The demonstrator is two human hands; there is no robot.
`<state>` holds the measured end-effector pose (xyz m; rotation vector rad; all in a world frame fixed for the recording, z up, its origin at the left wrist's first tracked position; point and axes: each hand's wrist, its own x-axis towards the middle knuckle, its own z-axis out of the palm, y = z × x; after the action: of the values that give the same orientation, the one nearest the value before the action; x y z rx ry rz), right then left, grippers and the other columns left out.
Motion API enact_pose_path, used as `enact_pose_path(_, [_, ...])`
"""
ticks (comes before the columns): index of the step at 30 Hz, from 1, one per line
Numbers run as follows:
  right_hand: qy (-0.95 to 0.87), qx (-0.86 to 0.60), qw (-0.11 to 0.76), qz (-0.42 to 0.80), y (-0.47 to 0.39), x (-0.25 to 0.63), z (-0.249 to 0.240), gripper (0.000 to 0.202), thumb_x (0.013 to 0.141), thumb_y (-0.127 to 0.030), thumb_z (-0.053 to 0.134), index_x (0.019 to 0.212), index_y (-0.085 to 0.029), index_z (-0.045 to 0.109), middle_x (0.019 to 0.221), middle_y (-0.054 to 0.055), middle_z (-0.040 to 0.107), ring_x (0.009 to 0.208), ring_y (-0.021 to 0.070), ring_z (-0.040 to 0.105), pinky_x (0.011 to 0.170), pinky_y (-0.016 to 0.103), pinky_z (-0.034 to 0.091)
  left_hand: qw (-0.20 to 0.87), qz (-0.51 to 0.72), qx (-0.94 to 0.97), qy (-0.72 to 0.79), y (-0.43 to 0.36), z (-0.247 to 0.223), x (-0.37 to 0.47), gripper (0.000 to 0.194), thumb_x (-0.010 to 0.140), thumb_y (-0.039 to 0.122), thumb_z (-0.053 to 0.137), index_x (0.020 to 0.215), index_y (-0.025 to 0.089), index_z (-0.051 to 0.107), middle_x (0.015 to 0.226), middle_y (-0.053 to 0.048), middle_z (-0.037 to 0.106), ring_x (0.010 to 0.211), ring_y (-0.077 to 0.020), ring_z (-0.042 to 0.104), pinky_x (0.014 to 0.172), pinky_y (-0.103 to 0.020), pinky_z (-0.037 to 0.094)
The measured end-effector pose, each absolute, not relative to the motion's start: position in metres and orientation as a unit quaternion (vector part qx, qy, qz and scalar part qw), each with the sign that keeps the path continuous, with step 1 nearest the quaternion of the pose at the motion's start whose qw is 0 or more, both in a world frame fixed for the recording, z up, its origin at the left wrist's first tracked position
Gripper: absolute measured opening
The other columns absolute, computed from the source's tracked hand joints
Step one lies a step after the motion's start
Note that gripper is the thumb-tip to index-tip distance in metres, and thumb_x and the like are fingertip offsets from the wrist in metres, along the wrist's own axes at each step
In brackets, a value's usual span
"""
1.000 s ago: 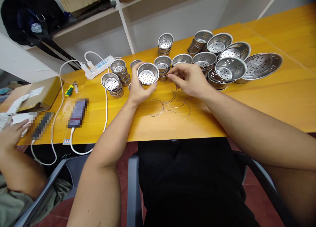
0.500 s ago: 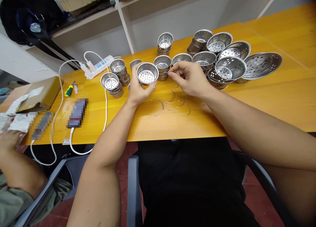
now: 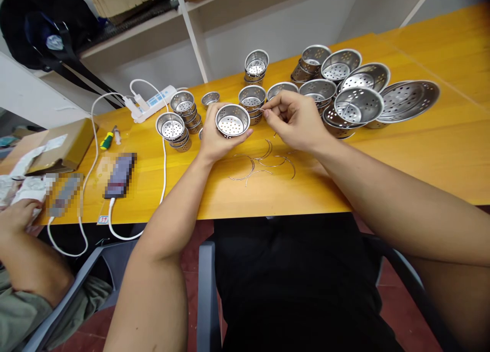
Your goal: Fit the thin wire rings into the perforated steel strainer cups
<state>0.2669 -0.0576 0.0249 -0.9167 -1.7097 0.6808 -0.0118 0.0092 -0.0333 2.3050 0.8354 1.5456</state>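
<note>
A small perforated metal cup (image 3: 232, 121) is gripped in my left hand (image 3: 216, 135), its open top tilted toward me. My right hand (image 3: 293, 118) pinches a thin curved wire (image 3: 261, 109) between thumb and forefinger, just right of the cup's rim. Where the wire's far end lies I cannot make out. Below both hands, several loose curved wires (image 3: 252, 168) lie on the yellow table (image 3: 229, 201). Stacked perforated cups (image 3: 251, 97) stand right behind the held cup.
More cup stacks (image 3: 170, 127) stand at left, and larger perforated bowls (image 3: 358, 107) at right. A power strip (image 3: 155, 104), a phone (image 3: 120, 176) on a white cable, a green screwdriver (image 3: 107, 141) and a cardboard box (image 3: 63, 150) lie leftward. Another person's hand (image 3: 19, 214) is at far left.
The cup in my left hand has shifted slightly right and down and tilted more. My right hand has barely moved, and the wire at its fingertips shows more clearly.
</note>
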Motion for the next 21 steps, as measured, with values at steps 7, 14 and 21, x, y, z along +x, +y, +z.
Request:
enact_pose_path(7, [-0.714, -0.364, 0.523, 0.291, -0.063, 0.265, 0.027, 0.053, 0.102, -0.086, 0.086, 0.107, -0.035, 0.076, 0.081, 0.004, 0.062, 0.072, 0.0259, 0.056, 0.068, 0.049, 0.057, 0.149, 0.522, 0.793, 0.276, 0.011, -0.039, -0.008, 0.102, 0.085, 0.089, 0.099, 0.158, 0.036, 0.051, 0.140, -0.006, 0.074, 0.129, -0.0282, 0.081, 0.124, -0.058, 0.066])
enact_pose_path(14, [-0.709, -0.361, 0.520, 0.310, -0.064, 0.263, 0.027, 0.056, 0.101, -0.090, 0.085, 0.109, -0.036, 0.072, 0.082, 0.003, 0.062, 0.073, 0.0260, 0.057, 0.068, 0.047, 0.057, 0.138, 0.495, 0.817, 0.262, 0.011, -0.041, -0.006, 0.104, 0.093, 0.090, 0.091, 0.170, 0.039, 0.043, 0.154, -0.009, 0.072, 0.142, -0.0311, 0.081, 0.129, -0.060, 0.066])
enact_pose_path(21, [-0.711, -0.363, 0.515, 0.312, -0.066, 0.263, 0.030, 0.057, 0.102, -0.090, 0.082, 0.108, -0.036, 0.068, 0.081, 0.003, 0.061, 0.072, 0.0259, 0.055, 0.068, 0.048, 0.055, 0.152, 0.476, 0.836, 0.226, 0.015, -0.045, -0.014, 0.097, 0.106, 0.090, 0.073, 0.179, 0.040, 0.034, 0.165, -0.012, 0.067, 0.154, -0.0352, 0.076, 0.135, -0.059, 0.064])
